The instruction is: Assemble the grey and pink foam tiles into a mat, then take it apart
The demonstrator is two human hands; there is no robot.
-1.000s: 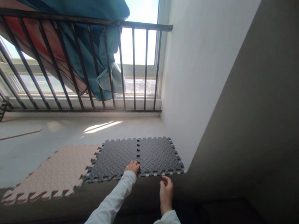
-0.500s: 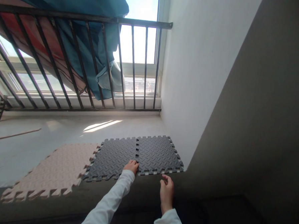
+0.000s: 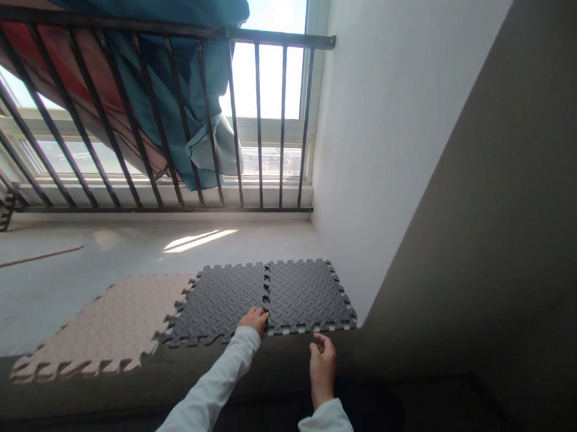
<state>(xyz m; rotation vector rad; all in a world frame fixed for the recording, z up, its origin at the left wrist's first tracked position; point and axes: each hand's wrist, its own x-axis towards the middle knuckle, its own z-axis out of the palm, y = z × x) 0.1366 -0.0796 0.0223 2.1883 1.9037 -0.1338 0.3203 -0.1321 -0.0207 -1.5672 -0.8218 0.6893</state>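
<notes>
Two dark grey foam mats lie side by side on the ledge, the left one (image 3: 220, 297) and the right one (image 3: 305, 292), with small gaps showing along their toothed seam. My left hand (image 3: 254, 319) rests on the left mat's front right corner at that seam, fingers bent; whether they grip the edge is hidden. Just in front of the right mat's front edge, my right hand (image 3: 322, 362) hangs with thumb and fingers curved and apart, holding nothing. A beige foam mat (image 3: 110, 322) lies to the left, its front edge reaching over the ledge's edge.
Behind the ledge (image 3: 126, 250) stands a black metal railing (image 3: 172, 211), with a blue and pink curtain (image 3: 157, 100) hanging behind it at the window. A thin brown strip (image 3: 39, 257) lies at the left. A white wall (image 3: 384, 108) rises on the right.
The view has shifted slightly. Both hands keep nearly the same places and poses, and the mats have not visibly moved on the ledge.
</notes>
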